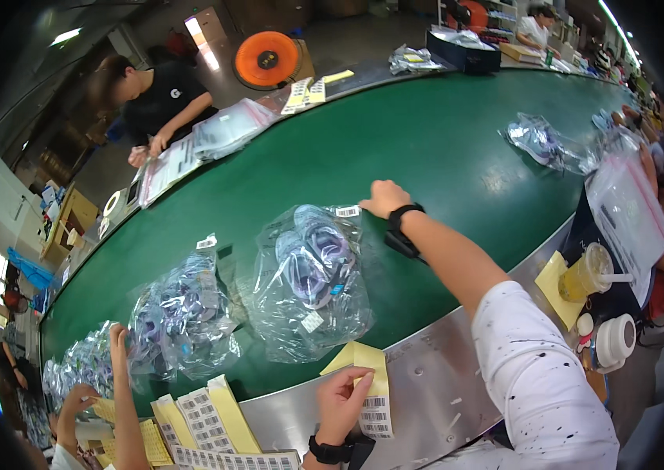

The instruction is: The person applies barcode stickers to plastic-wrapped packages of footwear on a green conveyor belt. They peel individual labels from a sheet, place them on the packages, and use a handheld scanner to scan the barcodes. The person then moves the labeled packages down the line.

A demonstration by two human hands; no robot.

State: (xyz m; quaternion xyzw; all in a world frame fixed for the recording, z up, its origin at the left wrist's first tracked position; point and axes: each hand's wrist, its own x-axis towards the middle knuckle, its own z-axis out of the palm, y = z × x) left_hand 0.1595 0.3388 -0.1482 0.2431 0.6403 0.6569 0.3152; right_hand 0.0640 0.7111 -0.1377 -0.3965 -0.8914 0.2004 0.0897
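A clear plastic bag [269,305] with a pair of blue-purple sneakers [312,258] inside lies on the green conveyor belt [426,149]. My right hand [387,198] reaches over the belt, its fingers closed at the edge of a small white barcode label [347,211] by the bag's upper right corner. Nearer to me, my left hand [341,403] pinches a yellow-backed sheet of barcode labels [377,415] over the metal edge. Left of it lie more label sheets [205,419].
More bagged sneakers [179,313] line the belt to the left, beside another person's arms [118,392]. A co-worker [164,98] handles plastic bags across the belt. At right stand a drink cup [586,272] and a white-lidded bottle [614,342]. Another shoe bag [535,141] lies farther off.
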